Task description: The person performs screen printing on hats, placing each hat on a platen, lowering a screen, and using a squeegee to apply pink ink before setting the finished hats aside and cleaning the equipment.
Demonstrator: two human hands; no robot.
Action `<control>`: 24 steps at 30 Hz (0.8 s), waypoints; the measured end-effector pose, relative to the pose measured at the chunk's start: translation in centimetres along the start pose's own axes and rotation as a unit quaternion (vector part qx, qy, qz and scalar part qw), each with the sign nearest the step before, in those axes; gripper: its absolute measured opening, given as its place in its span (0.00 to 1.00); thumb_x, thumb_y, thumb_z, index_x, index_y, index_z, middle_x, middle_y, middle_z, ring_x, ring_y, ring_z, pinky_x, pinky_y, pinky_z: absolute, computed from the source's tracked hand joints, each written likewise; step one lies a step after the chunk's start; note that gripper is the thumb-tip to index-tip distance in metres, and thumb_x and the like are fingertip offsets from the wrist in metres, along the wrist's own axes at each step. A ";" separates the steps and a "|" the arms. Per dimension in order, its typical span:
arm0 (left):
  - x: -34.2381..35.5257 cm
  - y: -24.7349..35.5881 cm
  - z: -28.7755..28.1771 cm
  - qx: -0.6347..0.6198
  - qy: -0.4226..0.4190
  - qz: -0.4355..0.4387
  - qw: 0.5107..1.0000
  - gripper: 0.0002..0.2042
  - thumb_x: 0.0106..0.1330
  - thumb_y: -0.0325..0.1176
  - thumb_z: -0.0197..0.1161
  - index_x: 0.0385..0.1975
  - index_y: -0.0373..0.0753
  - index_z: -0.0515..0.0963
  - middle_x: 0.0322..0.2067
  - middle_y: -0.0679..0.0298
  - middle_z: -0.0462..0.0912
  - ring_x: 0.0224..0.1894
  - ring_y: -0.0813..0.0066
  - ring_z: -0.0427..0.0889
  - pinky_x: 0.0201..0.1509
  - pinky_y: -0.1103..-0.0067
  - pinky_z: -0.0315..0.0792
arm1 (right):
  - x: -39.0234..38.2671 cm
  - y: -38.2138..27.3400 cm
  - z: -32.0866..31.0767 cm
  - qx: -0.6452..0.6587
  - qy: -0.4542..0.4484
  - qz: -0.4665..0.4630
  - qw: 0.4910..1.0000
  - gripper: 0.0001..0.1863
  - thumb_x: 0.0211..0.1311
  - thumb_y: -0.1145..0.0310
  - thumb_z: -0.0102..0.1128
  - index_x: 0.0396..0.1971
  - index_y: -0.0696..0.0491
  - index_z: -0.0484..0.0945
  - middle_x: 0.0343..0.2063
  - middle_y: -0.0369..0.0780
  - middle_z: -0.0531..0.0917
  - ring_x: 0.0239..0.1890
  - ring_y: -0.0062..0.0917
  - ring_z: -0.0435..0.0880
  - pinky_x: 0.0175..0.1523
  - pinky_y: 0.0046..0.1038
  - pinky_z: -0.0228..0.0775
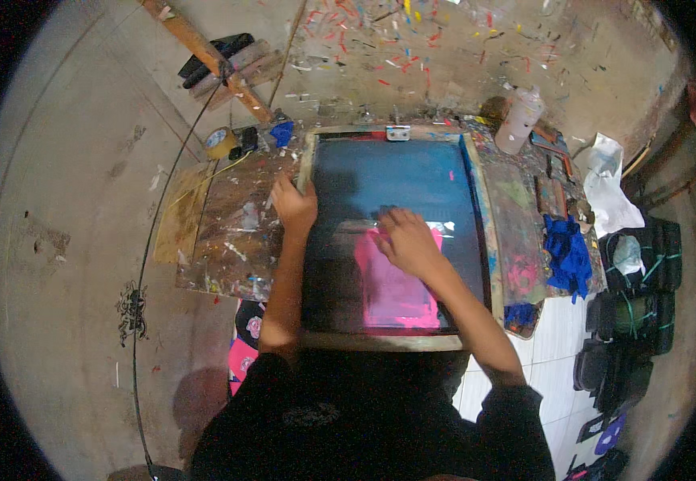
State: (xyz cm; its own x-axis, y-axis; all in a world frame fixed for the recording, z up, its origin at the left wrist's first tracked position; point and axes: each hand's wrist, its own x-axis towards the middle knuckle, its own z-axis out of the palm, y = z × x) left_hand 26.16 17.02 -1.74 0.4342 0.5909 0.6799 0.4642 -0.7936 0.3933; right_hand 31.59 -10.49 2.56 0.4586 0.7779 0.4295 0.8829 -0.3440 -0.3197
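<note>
A screen printing frame (482, 204) with pale wooden rails lies in front of me, its mesh (396, 176) dark blue and black. My left hand (295, 207) is at its left rail, thumb on the rail and fingers curled outside it. Over the mesh, my right hand (410, 240) is bent down at the far end of a bright pink ink patch (400, 301). Whitish bits show at both sides of that hand along the patch's edge. Whatever lies under its fingers is hidden and slightly blurred. A metal hinge clamp (397, 133) sits at the frame's far rail.
On the paint-stained table (232, 216) are a tape roll (220, 143) and a blue rag (282, 133) at left. To the right stand a cloudy plastic bottle (520, 120) and another blue cloth (566, 255). Dark bundles (632, 313) are stacked at the far right, beside white tiles (552, 353).
</note>
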 end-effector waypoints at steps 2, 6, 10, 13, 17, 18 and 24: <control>-1.3 0.9 0.6 -0.059 -0.066 -0.023 0.996 0.25 0.60 0.40 0.65 0.51 0.27 0.69 0.46 0.41 0.74 0.52 0.42 0.71 0.55 0.56 0.65 | 2.5 1.6 2.8 -0.022 -0.069 -0.013 0.997 0.22 0.62 0.54 0.60 0.45 0.58 0.77 0.42 0.52 0.82 0.49 0.46 0.79 0.56 0.42 0.69; -2.9 -1.3 -0.5 -0.065 -0.066 -0.096 0.991 0.28 0.60 0.42 0.64 0.53 0.25 0.67 0.50 0.39 0.72 0.55 0.40 0.69 0.60 0.56 0.63 | 6.6 -1.5 4.7 -0.038 -0.217 -0.044 0.974 0.23 0.62 0.49 0.58 0.34 0.58 0.78 0.34 0.51 0.84 0.39 0.47 0.83 0.44 0.43 0.75; -2.9 -1.1 0.3 -0.104 -0.135 -0.120 0.978 0.28 0.60 0.43 0.63 0.53 0.26 0.67 0.52 0.39 0.72 0.56 0.40 0.69 0.61 0.56 0.63 | 6.5 0.9 7.4 -0.046 -0.228 -0.101 0.967 0.27 0.63 0.45 0.54 0.26 0.57 0.82 0.24 0.48 0.84 0.29 0.47 0.83 0.39 0.45 0.76; -3.0 -0.9 0.0 -0.062 -0.127 -0.125 0.982 0.28 0.61 0.43 0.63 0.52 0.27 0.68 0.52 0.40 0.72 0.56 0.41 0.69 0.61 0.56 0.63 | 7.0 -0.3 5.4 -0.072 -0.272 -0.140 0.949 0.31 0.66 0.44 0.47 0.19 0.56 0.82 0.23 0.49 0.83 0.28 0.46 0.83 0.37 0.45 0.76; -3.0 -0.9 0.1 -0.050 -0.120 -0.114 0.985 0.28 0.60 0.43 0.63 0.52 0.27 0.68 0.52 0.42 0.72 0.56 0.43 0.69 0.60 0.56 0.64 | 6.1 -0.4 2.9 -0.113 -0.223 -0.252 0.935 0.22 0.66 0.53 0.49 0.22 0.54 0.82 0.27 0.44 0.84 0.37 0.40 0.84 0.42 0.40 0.75; -2.9 -0.9 0.1 -0.052 -0.131 -0.120 0.983 0.28 0.60 0.43 0.63 0.52 0.27 0.68 0.52 0.42 0.73 0.56 0.43 0.69 0.60 0.56 0.64 | 5.6 -0.2 1.9 -0.119 -0.193 -0.300 0.926 0.19 0.65 0.56 0.51 0.24 0.54 0.82 0.30 0.42 0.85 0.41 0.37 0.84 0.45 0.37 0.75; -2.7 -0.8 0.0 -0.054 -0.159 -0.141 0.976 0.29 0.60 0.44 0.63 0.53 0.28 0.67 0.53 0.42 0.72 0.57 0.43 0.70 0.61 0.56 0.64 | 0.4 0.6 -2.8 -0.184 -0.202 -0.368 0.889 0.10 0.53 0.64 0.55 0.30 0.52 0.81 0.37 0.36 0.83 0.46 0.29 0.80 0.53 0.32 0.72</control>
State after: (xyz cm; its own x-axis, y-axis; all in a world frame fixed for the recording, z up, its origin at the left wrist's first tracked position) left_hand 24.66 16.11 -3.91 0.5259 0.7896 0.3161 0.5228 -0.5932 0.6122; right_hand 32.56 -11.87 4.86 -0.2642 0.9634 0.0454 0.9365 0.2450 0.2508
